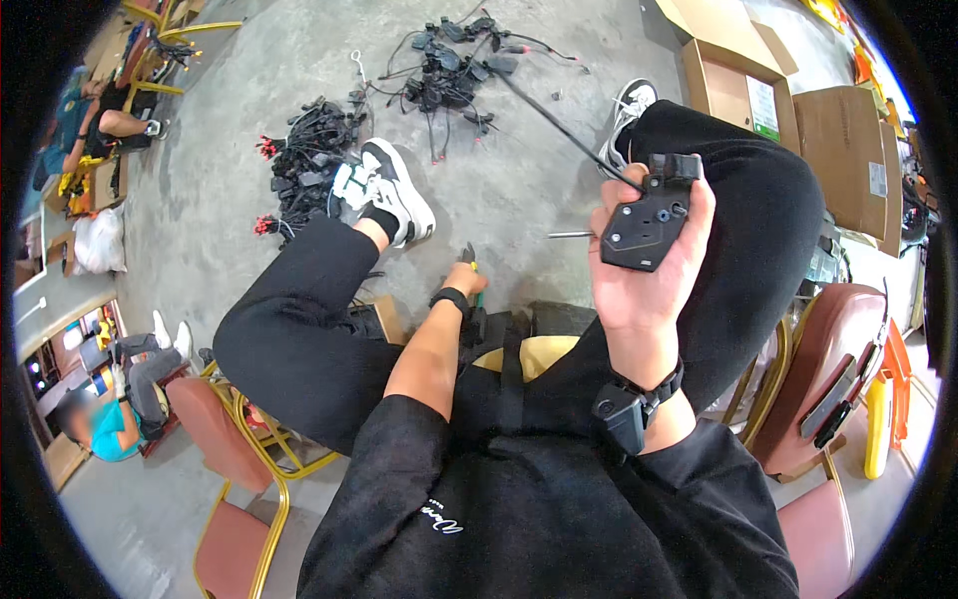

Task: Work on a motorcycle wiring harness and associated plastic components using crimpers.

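All around the seated person's left shoe [399, 200] spreads a grey concrete floor [559, 50]. Black trousers [299, 319] cover both legs, below and right of that shoe. Far right of the shoe, an open cardboard box [733, 95], flaps raised; beside it and further out, a brown carton [843, 160]. Reddish-brown chairs with gold frames: one chair [225, 429] below left of the shoe, another chair [818, 384] well below right. Two co-workers, both far left of the shoe: upper co-worker [72, 125] and lower co-worker [112, 429], the latter in a teal top.

Just left of the shoe, a heap of black wired modules [309, 150], red wire ends; above right of the shoe, a looser heap [444, 75] of similar parts.

Right of the shoe, well apart and above the floor: black flat device [639, 235], black cable [554, 120] running from its top toward the looser heap. It lies in the upturned right hand [654, 299], fingers curled round one edge, thumb pressed along the other.

Below right of the shoe, left hand [465, 281], fingers wrapped round a pliers-like tool [470, 252]; cannot tell if its handles are squeezed together. Thin metal rod [571, 235], right of the shoe, pokes out beside the right hand; other end hidden.
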### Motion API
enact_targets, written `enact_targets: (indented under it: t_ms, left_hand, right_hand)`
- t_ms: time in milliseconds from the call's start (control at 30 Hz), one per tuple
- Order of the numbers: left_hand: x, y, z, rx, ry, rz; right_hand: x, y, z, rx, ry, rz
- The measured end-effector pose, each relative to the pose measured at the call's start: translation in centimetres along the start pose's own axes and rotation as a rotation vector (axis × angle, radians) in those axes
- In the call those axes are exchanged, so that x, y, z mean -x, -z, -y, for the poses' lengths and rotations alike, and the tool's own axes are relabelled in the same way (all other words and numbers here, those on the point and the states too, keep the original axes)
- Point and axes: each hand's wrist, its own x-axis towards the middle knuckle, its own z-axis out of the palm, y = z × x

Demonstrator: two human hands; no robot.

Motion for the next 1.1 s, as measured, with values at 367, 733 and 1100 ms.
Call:
enact_targets:
  t_ms: [367, 733, 1100]
  left_hand:
    - [-0.9, -7.2, 3.1, -0.238, -0.047, 0.182]
    - [19.2, 14.8, -9.5, 0.269, -0.429, -0.423]
    - [32.6, 16.5, -12.2, 0.44, -1.291, -0.892]
  right_hand:
    - [0.3, -0.6, -1.7, 0.014, -0.062, -0.009]
    - [0.2, -0.6, -2.5, 0.132, -0.023, -0.04]
    - [2.0, -0.4, -4.1, 0.345, 0.034, 0.033]
